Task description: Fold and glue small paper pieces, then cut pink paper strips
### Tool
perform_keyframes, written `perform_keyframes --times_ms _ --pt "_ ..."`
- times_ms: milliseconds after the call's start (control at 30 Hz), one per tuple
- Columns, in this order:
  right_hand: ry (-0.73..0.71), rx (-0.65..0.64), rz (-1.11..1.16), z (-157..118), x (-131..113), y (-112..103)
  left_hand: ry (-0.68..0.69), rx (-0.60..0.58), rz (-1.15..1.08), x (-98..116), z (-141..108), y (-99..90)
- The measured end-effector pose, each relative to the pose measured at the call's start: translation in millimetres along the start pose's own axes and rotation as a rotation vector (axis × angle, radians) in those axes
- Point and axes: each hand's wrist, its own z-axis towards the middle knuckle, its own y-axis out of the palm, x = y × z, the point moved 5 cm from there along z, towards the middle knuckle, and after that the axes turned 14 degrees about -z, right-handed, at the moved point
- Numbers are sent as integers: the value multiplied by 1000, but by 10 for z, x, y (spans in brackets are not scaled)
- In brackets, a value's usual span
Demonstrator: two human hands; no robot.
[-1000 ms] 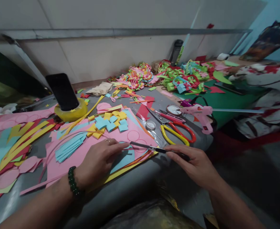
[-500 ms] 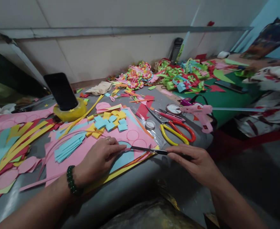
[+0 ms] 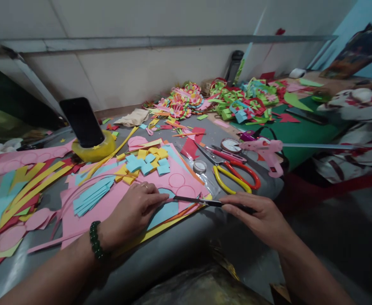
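My left hand [image 3: 138, 203], with a dark green bead bracelet on the wrist, pinches a narrow pink paper strip [image 3: 170, 200] above the paper sheets. My right hand [image 3: 252, 207] is closed around a slim black tool [image 3: 214, 203], whose dark flat tip points left and meets the strip's end near my left fingertips. I cannot make out the tool's exact kind. Beneath my left hand lie a pink sheet [image 3: 119, 216] with drawn circles and a light blue sheet [image 3: 162, 216]. Yellow and blue folded paper pieces [image 3: 146, 163] sit just beyond my left hand.
Scissors [image 3: 232, 176] with red and yellow handles lie beyond my right hand, near a pink glue gun [image 3: 266, 152]. A phone [image 3: 82, 123] leans on a yellow tape roll [image 3: 93, 150]. Paper flowers [image 3: 184, 101] are heaped at the wall. The grey tabletop edge [image 3: 179, 241] runs before me.
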Motion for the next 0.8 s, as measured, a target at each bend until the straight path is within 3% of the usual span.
perform_keyframes --times_ms 267,667,800 --pt "-7 3 -11 0 3 2 -35 18 348 157 -43 51" --pt "12 -12 -22 12 -8 19 30 -92 536 198 -79 128" --pt "33 -27 -35 -9 19 17 48 -75 531 202 -83 136"
